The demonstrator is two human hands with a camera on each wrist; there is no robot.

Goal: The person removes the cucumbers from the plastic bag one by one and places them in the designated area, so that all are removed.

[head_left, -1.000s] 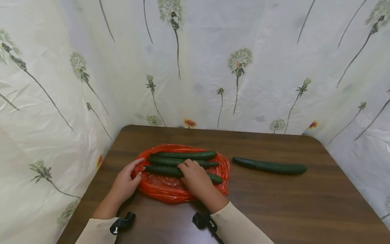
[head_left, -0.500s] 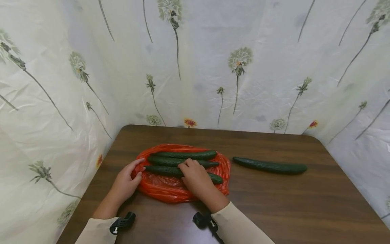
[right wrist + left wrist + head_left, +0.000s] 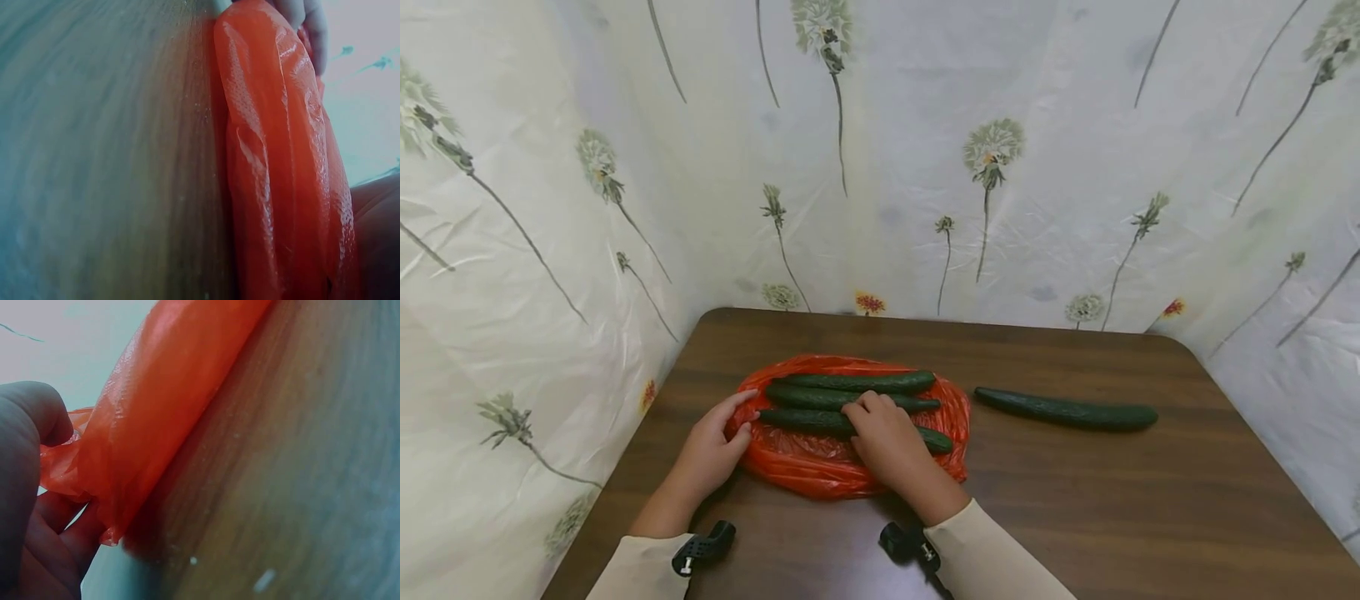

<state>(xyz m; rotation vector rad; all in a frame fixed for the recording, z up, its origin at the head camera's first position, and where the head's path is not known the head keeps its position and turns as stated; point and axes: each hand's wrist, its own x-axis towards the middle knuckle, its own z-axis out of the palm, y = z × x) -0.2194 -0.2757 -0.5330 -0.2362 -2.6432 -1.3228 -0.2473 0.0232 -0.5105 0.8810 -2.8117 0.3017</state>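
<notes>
An opened red plastic bag (image 3: 820, 483) lies on the table with three dark green cucumbers on it, side by side. My left hand (image 3: 709, 446) pinches the bag's left edge between thumb and fingers, as the left wrist view shows with the red film (image 3: 69, 462) there. Over the front cucumber (image 3: 805, 421) my right hand (image 3: 887, 437) curls its fingers and grips it near the middle, hiding part of it. Behind it lie the middle cucumber (image 3: 805, 396) and the far cucumber (image 3: 865, 382). In the right wrist view, the bag's side (image 3: 281, 156) covers most of the right hand's work.
A single cucumber (image 3: 1067, 410) lies on the brown wooden table (image 3: 1075, 508), right of the bag. Behind and beside the table hangs a pale sheet (image 3: 895, 167) printed with dandelions. Each wrist wears a black camera strap.
</notes>
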